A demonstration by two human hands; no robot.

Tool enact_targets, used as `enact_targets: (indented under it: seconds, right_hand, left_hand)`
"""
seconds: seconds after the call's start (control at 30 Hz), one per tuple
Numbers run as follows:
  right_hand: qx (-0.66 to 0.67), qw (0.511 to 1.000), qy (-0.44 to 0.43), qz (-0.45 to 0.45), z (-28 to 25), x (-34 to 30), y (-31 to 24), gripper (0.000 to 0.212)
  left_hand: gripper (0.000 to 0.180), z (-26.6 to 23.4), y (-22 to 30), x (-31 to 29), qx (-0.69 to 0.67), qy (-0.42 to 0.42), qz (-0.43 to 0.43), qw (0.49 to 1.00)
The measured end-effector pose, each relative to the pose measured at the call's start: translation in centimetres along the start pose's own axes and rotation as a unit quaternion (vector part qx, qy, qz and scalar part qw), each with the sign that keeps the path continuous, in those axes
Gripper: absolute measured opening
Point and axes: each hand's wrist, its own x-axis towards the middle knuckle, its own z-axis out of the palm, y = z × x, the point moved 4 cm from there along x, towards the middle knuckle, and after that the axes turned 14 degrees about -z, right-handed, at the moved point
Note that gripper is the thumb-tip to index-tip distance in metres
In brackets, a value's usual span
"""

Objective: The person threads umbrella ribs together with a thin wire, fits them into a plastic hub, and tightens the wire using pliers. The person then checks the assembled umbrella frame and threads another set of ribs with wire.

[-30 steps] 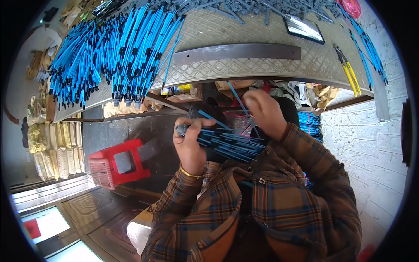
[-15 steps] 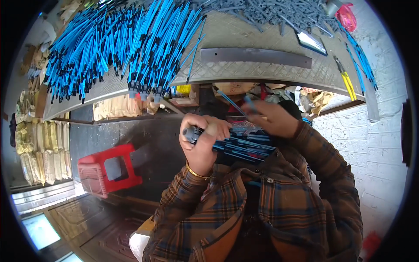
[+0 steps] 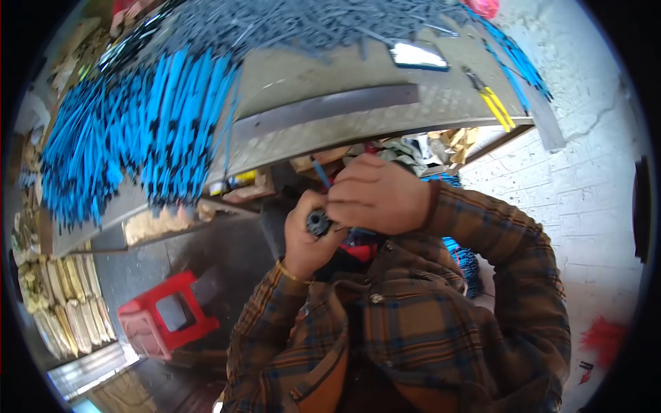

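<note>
The left hand (image 3: 310, 230) is curled firmly round a bundle (image 3: 318, 222) held in front of the plaid jacket (image 3: 413, 296), its round grey end showing in the fist. The right hand (image 3: 382, 194) presses close against it, fingers bent; a blue rod (image 3: 321, 173) sticks out just beyond, but whether those fingers grip it I cannot tell.

On the right, banded blue rods (image 3: 467, 268) stand beside the person, and a red tufted thing (image 3: 602, 337) lies near the white brick wall (image 3: 592, 186). On the left, a red plastic stool (image 3: 153, 323) rests on a dark floor (image 3: 237, 251), with wrapped packets (image 3: 69, 303) stacked farther left.

Beyond the hands runs a grey-beige table (image 3: 296, 77), patterned faintly, its near edge bowed by the lens. A flat dark bar (image 3: 330, 110) lies along it, yellow-handled pliers (image 3: 492, 107) to the right. A thick heap of blue rods (image 3: 179, 124) covers the left side; loose grey pieces (image 3: 296, 27) spread across the far side.
</note>
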Motion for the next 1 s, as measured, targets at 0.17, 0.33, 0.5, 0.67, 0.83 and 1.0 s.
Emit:
enact_targets:
  seconds: [0.17, 0.33, 0.5, 0.67, 0.83, 1.0]
  right_hand:
    - [-0.023, 0.999, 0.030, -0.005, -0.2, -2.9, 0.9, 0.019]
    - [0.020, 0.983, 0.119, 0.137, 0.7, -7.8, 0.6, 0.013]
    - [0.102, 0.947, -0.106, 0.286, -0.1, -11.6, 3.0, 0.015]
    - [-0.325, 0.823, -0.005, 0.465, -13.8, -25.7, 9.8, 0.026]
    - [-0.403, 0.772, -0.124, 0.475, -12.9, -30.1, 11.9, 0.028]
    - [0.102, 0.805, 0.085, 0.578, -13.1, -26.3, 9.1, 0.022]
  left_hand:
    - [0.021, 2.9, -1.2, 0.8, 0.020, 0.014, -0.037, 0.999]
    - [0.018, 6.7, -1.8, 2.3, 0.027, -0.021, -0.099, 0.994]
    - [0.015, 9.7, -4.8, 3.5, 0.022, -0.038, -0.137, 0.990]
    - [0.014, 10.3, -3.1, 4.1, -0.003, -0.079, -0.154, 0.985]
    - [0.015, 10.4, -2.7, 3.8, 0.033, -0.102, -0.139, 0.985]
    - [0.016, 8.9, -2.9, 2.7, 0.027, -0.108, -0.135, 0.985]
